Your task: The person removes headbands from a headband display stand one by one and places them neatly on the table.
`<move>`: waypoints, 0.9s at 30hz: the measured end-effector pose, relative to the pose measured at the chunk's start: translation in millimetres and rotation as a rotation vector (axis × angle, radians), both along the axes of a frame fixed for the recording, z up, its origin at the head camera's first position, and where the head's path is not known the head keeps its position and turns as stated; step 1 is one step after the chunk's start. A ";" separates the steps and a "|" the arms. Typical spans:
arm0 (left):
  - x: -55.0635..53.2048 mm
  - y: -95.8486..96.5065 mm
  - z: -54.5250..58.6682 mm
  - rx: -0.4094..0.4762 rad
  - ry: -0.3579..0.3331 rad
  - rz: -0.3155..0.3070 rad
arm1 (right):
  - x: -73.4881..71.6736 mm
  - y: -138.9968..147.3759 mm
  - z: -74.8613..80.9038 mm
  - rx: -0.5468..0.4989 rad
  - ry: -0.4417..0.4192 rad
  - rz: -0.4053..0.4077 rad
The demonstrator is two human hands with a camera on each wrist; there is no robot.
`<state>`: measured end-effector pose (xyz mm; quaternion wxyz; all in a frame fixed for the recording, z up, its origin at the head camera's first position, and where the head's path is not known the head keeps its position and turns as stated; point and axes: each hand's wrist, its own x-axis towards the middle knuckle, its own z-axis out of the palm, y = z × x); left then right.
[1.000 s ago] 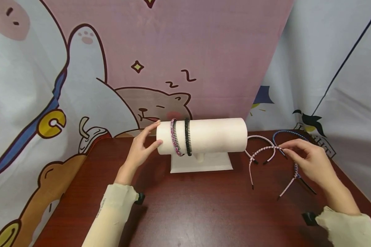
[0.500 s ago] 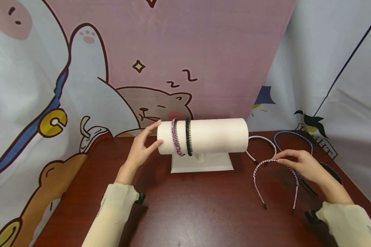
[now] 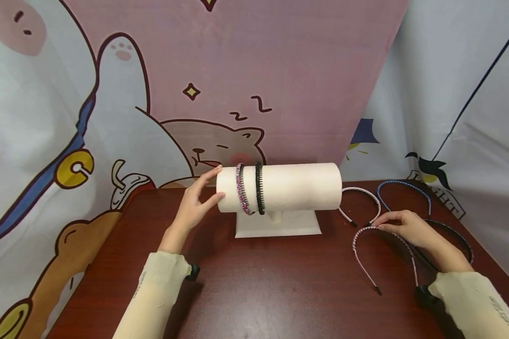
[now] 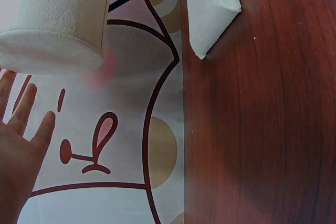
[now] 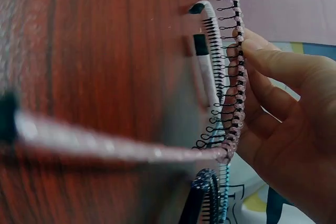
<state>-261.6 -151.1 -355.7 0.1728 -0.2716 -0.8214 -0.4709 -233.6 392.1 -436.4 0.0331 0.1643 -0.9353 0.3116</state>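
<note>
Handling the pink beaded headband (image 5: pixel 241 77) well calls for a light pinch at the crown, so its legs are not squeezed together, and for keeping its comb teeth clear of the white headband (image 3: pixel 359 189) and blue headband (image 3: pixel 396 181) lying farther back; the white roll (image 3: pixel 299 187) is best steadied gently at its end. The right hand (image 3: pixel 411 229) has thumb and fingers clamped on that crown, at the right of the worktop (image 3: pixel 280 292); whether its tips touch the wood, I cannot tell. The left hand (image 3: pixel 193 200) rests fingers spread apart against the roll's left end.
</note>
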 end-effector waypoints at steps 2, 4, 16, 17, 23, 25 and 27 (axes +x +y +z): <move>1.2 0.3 1.0 0.003 -0.002 -0.002 | -1.2 1.5 -2.8 0.012 -0.018 -0.009; 2.3 0.6 2.0 0.005 -0.004 -0.003 | -2.3 3.1 -5.5 0.018 -0.028 -0.012; 2.6 0.4 0.8 0.007 -0.001 -0.004 | -2.0 10.8 -1.1 -0.060 -0.084 0.002; 2.7 0.4 0.8 0.006 -0.001 -0.002 | -1.6 12.1 0.6 -0.071 -0.086 0.005; 3.7 0.1 1.6 -0.001 -0.009 0.005 | -0.2 16.1 14.3 -0.114 -0.071 -0.003; 3.2 0.2 1.9 -0.004 -0.007 0.005 | -0.4 15.3 20.0 -0.134 -0.065 -0.008; 3.0 0.3 2.2 -0.004 -0.006 0.005 | -0.7 13.6 25.9 -0.154 -0.059 -0.020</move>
